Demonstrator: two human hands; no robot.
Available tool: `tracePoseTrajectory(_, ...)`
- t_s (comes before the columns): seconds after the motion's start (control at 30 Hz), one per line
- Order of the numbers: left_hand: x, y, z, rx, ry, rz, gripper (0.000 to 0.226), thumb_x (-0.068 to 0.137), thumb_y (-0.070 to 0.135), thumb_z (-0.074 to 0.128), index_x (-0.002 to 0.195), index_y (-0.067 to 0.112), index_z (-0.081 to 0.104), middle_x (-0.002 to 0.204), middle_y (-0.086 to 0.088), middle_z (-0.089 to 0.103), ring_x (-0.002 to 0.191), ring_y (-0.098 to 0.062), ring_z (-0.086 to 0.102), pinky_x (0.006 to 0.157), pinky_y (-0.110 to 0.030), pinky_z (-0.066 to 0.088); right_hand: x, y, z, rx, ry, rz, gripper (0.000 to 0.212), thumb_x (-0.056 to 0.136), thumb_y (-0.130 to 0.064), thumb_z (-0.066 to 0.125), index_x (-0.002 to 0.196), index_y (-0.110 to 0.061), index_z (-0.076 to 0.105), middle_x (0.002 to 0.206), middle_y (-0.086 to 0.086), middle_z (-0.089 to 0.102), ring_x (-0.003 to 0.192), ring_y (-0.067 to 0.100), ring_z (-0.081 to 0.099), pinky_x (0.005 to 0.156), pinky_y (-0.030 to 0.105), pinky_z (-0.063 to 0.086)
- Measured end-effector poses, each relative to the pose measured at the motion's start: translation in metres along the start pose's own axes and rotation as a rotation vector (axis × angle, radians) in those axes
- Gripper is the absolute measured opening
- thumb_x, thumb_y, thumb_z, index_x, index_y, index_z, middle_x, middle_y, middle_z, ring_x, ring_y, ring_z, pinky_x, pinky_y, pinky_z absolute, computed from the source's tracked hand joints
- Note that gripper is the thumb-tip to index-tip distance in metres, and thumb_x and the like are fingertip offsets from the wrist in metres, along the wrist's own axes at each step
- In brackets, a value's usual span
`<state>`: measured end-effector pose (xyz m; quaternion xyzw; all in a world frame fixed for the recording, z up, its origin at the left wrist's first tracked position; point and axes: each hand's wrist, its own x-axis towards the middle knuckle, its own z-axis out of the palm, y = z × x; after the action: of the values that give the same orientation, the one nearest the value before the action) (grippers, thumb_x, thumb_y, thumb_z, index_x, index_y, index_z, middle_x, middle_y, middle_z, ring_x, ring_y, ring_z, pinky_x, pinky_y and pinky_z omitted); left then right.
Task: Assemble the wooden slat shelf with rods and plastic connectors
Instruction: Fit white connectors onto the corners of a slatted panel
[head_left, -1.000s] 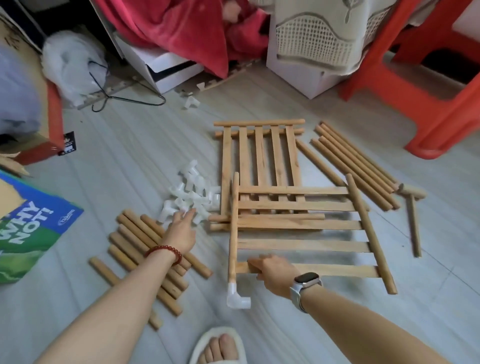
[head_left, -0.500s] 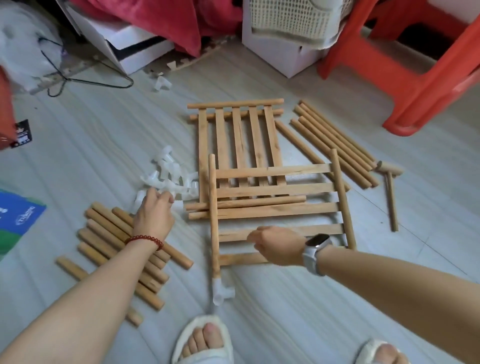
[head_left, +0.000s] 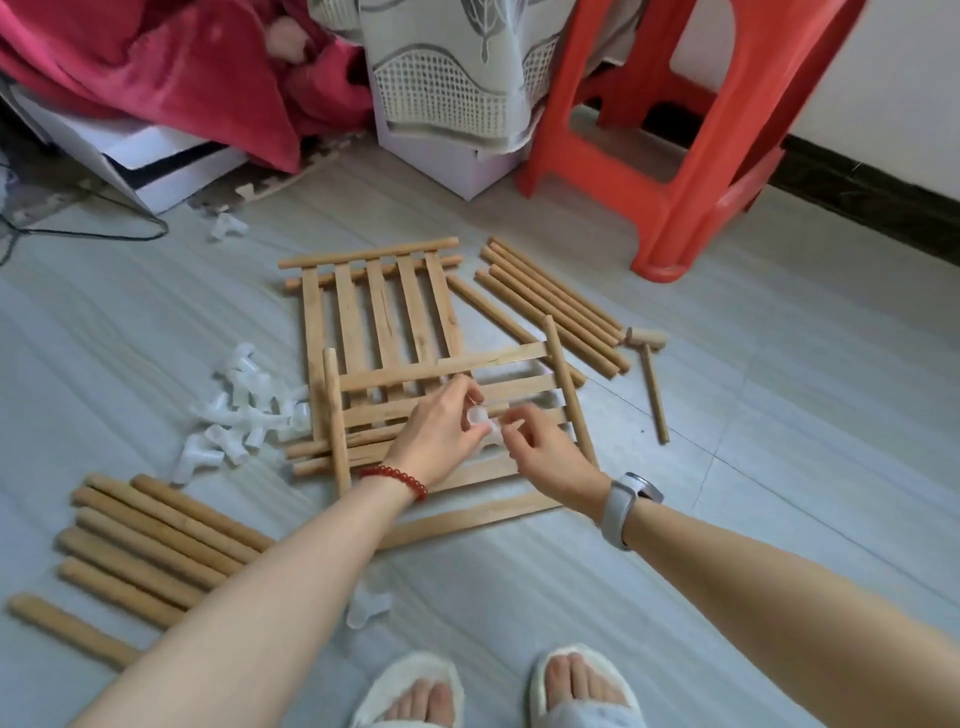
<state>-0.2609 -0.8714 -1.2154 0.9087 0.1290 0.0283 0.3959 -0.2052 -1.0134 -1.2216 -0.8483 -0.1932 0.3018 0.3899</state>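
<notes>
Translucent white plastic connector (head_left: 480, 422) sits pinched between left hand (head_left: 441, 431) and right hand (head_left: 540, 441). Judging the step as fitting: next, seat it on the upper slat panel's (head_left: 441, 410) side rod (head_left: 569, 389) at two o'clock.

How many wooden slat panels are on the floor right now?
2. The far panel lies flat toward the white box; the near panel lies crosswise over its near end, below the left hand and right hand pinching a plastic connector. Arms may hide parts.
</notes>
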Motion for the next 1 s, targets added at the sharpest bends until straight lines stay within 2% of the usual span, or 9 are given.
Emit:
tracePoseTrajectory(0.1,0.012,0.004,0.024,-0.006,-0.127,0.027,0.024,0.082,0.016,0.068,0.097,0.019,0.049,0.091,0.001,0.057,0.082,-0.018,0.057,0.077,-0.029,0.046,-0.001,0.032,-0.009,0.144,0.036,0.116,0.028,0.099,-0.026,0.04,0.12,-0.014,0.054,0.075,-0.007,0.05,0.063,0.009,0.048,0.06,0.024,0.041)
tracePoseTrajectory(0.27,0.022,0.015,0.078,-0.098,-0.25,0.03,0.024,0.077,0.019,0.073,0.086,0.017,0.05,0.08,-0.001,0.057,0.069,-0.015,0.052,0.065,-0.026,0.043,-0.019,0.086,-0.024,0.261,-0.112,0.202,0.029,0.1,-0.024,0.041,0.112,-0.005,0.06,0.068,0.0,0.037,0.053,0.013,0.036,0.047,0.019,0.033)
tracePoseTrajectory(0.33,0.024,0.019,0.096,-0.148,-0.29,0.031,0.026,0.075,0.015,0.074,0.087,0.017,0.051,0.078,0.002,0.055,0.068,-0.015,0.051,0.064,-0.024,0.042,-0.025,0.104,-0.028,0.297,-0.181,0.246,0.033,0.1,-0.024,0.042,0.096,0.005,0.058,0.067,0.001,0.037,0.054,0.013,0.037,0.049,0.02,0.034)
tracePoseTrajectory(0.4,0.023,0.022,0.11,-0.173,-0.378,0.026,0.032,0.077,0.012,0.071,0.102,0.02,0.052,0.084,0.005,0.057,0.075,-0.013,0.055,0.071,-0.023,0.045,-0.031,0.119,-0.031,0.367,-0.221,0.317,0.031,0.099,-0.025,0.044,0.083,-0.002,0.056,0.066,0.001,0.041,0.054,0.012,0.04,0.052,0.022,0.034)
tracePoseTrajectory(0.5,0.018,0.012,0.127,-0.101,-0.484,-0.011,0.051,0.082,0.017,0.067,0.128,0.019,0.046,0.109,0.005,0.053,0.102,-0.011,0.052,0.09,-0.021,0.039,-0.049,0.144,-0.033,0.457,-0.043,0.444,0.028,0.1,-0.028,0.043,0.086,-0.007,0.056,0.067,0.002,0.05,0.053,0.014,0.044,0.053,0.023,0.035)
tracePoseTrajectory(0.63,-0.002,-0.022,0.142,0.374,-0.542,-0.138,0.045,0.091,0.02,0.051,0.134,0.012,0.04,0.135,-0.009,0.041,0.126,-0.028,0.037,0.104,-0.037,0.034,-0.077,0.172,-0.023,0.604,0.212,0.626,0.021,0.099,-0.026,0.042,0.089,-0.008,0.049,0.069,0.006,0.064,0.049,0.014,0.051,0.052,0.024,0.037)
tracePoseTrajectory(0.77,-0.015,-0.024,0.149,0.664,-0.555,-0.058,0.042,0.088,0.001,0.04,0.128,0.012,0.039,0.128,-0.01,0.039,0.119,-0.03,0.038,0.092,-0.039,0.039,-0.086,0.181,-0.016,0.653,0.256,0.72,0.012,0.096,-0.018,0.042,0.093,-0.007,0.043,0.071,0.008,0.068,0.045,0.014,0.052,0.047,0.022,0.035)
tracePoseTrajectory(0.87,-0.011,-0.028,0.149,0.659,-0.54,-0.008,0.042,0.087,0.0,0.042,0.127,0.013,0.04,0.122,-0.01,0.043,0.114,-0.029,0.044,0.087,-0.038,0.041,-0.084,0.177,-0.014,0.67,0.242,0.695,0.012,0.097,-0.018,0.042,0.104,-0.01,0.036,0.069,0.008,0.068,0.044,0.015,0.052,0.048,0.022,0.035)
tracePoseTrajectory(1.0,-0.013,-0.026,0.147,0.541,-0.488,0.047,0.033,0.091,0.003,0.044,0.123,0.011,0.042,0.114,-0.009,0.041,0.091,-0.031,0.054,0.064,-0.037,0.038,-0.076,0.172,-0.01,0.674,0.26,0.606,0.013,0.097,-0.017,0.042,0.106,-0.01,0.034,0.073,0.01,0.066,0.047,0.014,0.056,0.05,0.021,0.039)
